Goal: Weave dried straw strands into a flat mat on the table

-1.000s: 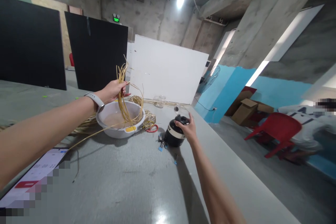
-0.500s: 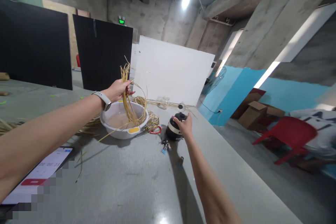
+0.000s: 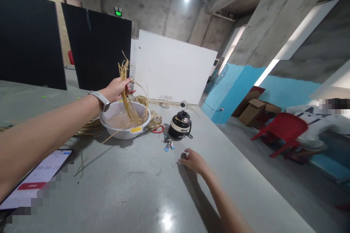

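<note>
Presently I am viewing the workbench through the head camera. The left hand (image 3: 116, 89), wearing a pale wristwatch (image 3: 101, 100), is closing its fingers around a bundle of straw strands (image 3: 128, 107) and gripping them near their upper ends. Their lower ends are hanging down into the white basin (image 3: 124, 135), which seems to be holding cloudy water.

The right hand (image 3: 191, 161) is lying palm down on the grey table (image 3: 131, 189), well apart from the basin and just in front of a bunch of keys (image 3: 168, 143). Its fingers are curling against the surface, and I cannot tell whether they are enclosing anything. A black jug (image 3: 179, 125) is standing upright beyond the keys, untouched.

As to progress, I am judging the wetting of the straw to be only partly done. One bundle is dipping in the basin and a woven piece (image 3: 155, 120) is lying just beside its far right rim, while a loose pile of straw (image 3: 87, 127) is lying on the table left of the basin.

A phone (image 3: 35, 182) is showing a timer at the near left edge. Another person (image 3: 314, 127) is sitting by a red chair (image 3: 284, 131), taking no part.
</note>
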Demonstrator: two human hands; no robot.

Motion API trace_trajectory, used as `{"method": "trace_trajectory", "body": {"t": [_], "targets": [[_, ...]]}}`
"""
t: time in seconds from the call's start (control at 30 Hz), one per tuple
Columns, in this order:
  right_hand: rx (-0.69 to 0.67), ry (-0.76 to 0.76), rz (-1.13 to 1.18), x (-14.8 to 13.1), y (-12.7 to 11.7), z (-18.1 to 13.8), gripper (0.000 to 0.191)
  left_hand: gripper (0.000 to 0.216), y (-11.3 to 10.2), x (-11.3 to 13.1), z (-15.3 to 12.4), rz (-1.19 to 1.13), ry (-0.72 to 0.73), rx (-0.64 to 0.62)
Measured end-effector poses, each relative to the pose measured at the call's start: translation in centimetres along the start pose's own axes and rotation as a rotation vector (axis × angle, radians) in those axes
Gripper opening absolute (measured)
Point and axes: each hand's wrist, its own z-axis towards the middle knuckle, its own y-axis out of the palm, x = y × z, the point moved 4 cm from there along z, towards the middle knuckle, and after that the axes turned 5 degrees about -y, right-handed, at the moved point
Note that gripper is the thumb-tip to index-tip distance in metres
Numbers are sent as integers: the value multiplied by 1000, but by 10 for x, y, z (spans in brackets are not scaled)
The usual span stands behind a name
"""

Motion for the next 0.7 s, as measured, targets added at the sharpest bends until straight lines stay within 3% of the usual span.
{"method": "trace_trajectory", "body": {"t": [0.3,0.53,0.7], "targets": [[52,-56,-74,-54,23,35,33,29,-1,-5,-4,-19,27,4],[159,-43,-211,-82,13,20,32,30,-2,5,-11,-14,32,1],[152,-339,-177,-109,24,9,28,30,-2,8,-13,0,53,27]]}}
